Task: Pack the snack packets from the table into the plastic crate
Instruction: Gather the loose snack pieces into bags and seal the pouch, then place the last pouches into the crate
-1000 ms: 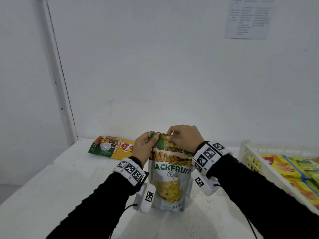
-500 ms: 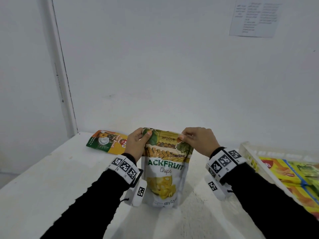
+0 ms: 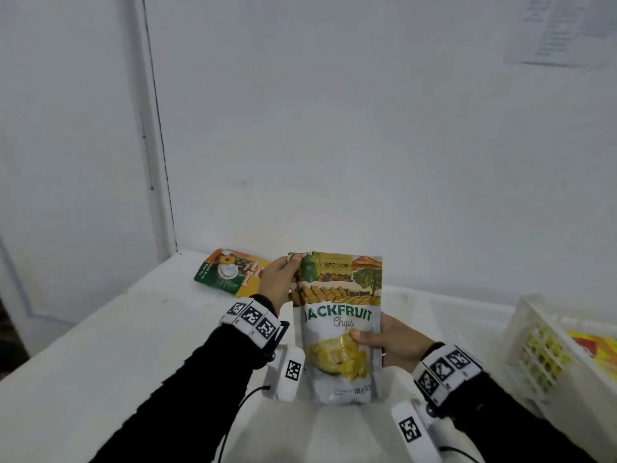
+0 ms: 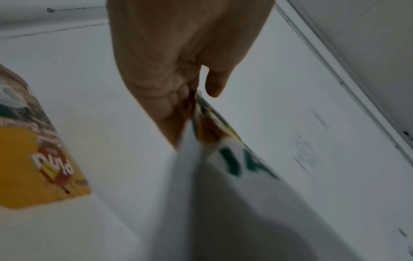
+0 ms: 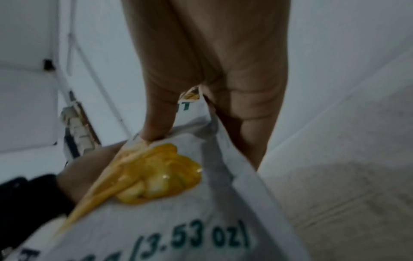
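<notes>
My right hand (image 3: pixel 394 342) has slid from the top edge down to the side of the jackfruit chips bag (image 3: pixel 339 329), thumb pinching its front; my left hand (image 3: pixel 278 279) still pinches the top corner. The bag stands upright on the table (image 3: pixel 133 345) (readied, I judge, for carrying) beside the crate (image 3: pixel 547 349).

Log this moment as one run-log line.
left hand: pinches jackfruit chips pouch top corner | right hand: grips pouch side | crate: right

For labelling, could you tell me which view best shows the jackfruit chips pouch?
The head view: the jackfruit chips pouch shows its whole front. The left wrist view shows only a blurred top corner, the right wrist view only its lower part.
</notes>
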